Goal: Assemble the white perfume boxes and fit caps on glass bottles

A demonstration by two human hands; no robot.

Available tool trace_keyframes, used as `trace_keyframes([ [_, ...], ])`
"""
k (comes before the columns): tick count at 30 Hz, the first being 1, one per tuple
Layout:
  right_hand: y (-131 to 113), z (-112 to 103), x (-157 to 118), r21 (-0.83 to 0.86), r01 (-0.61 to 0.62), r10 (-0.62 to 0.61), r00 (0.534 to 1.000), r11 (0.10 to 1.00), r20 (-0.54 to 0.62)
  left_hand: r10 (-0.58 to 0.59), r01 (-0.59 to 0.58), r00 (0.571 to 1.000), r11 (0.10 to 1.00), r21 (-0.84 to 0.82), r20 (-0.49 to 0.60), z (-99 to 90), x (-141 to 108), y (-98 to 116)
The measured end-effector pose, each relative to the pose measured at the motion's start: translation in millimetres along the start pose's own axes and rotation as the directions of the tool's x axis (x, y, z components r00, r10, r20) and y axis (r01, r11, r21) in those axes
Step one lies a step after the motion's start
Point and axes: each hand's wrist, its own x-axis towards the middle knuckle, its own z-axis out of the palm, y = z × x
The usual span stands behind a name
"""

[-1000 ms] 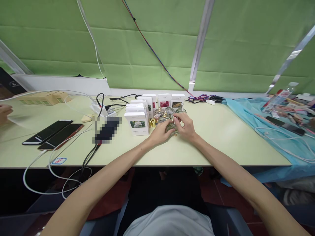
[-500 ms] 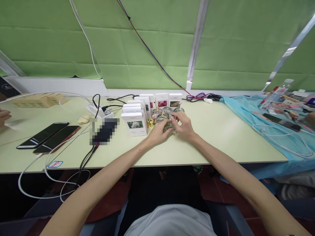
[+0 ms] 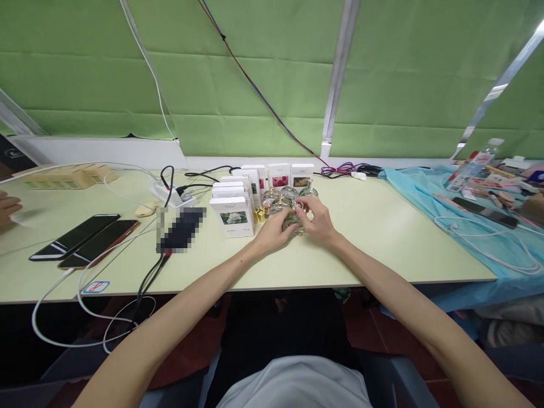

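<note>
My left hand (image 3: 274, 229) is closed around the side of a round clear glass perfume bottle (image 3: 291, 224) on the table. At the top of that same bottle, the thumb and fingers of my right hand (image 3: 317, 220) pinch together; what lies between them is too small to make out. More round glass bottles stand just behind, among them one with a bare neck (image 3: 309, 188) and one with a gold-coloured top (image 3: 280, 199). Beside my left hand are small gold caps (image 3: 260, 214). White boxes with flower pictures, such as the front box (image 3: 233, 217), stand to the left and behind.
Two phones (image 3: 96, 241) with cables, a power strip (image 3: 168, 192) and yellowish boxes (image 3: 68, 175) are on the left. Another person's hand (image 3: 7, 208) shows at the left edge. A blue cloth (image 3: 459, 226) bearing a plastic bottle (image 3: 475, 164) and clutter covers the right end.
My hands stay at the same bottle with almost the same grip. The whole view has shifted slightly.
</note>
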Motion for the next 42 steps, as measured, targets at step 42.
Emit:
trace_keyframes([
  [42,6.9,-9.5,6.0,0.133,0.018,-0.029,0.997,0.991,0.078,0.017,-0.017,1.0,0.999,0.03,0.013,0.9,1.9,-5.5],
])
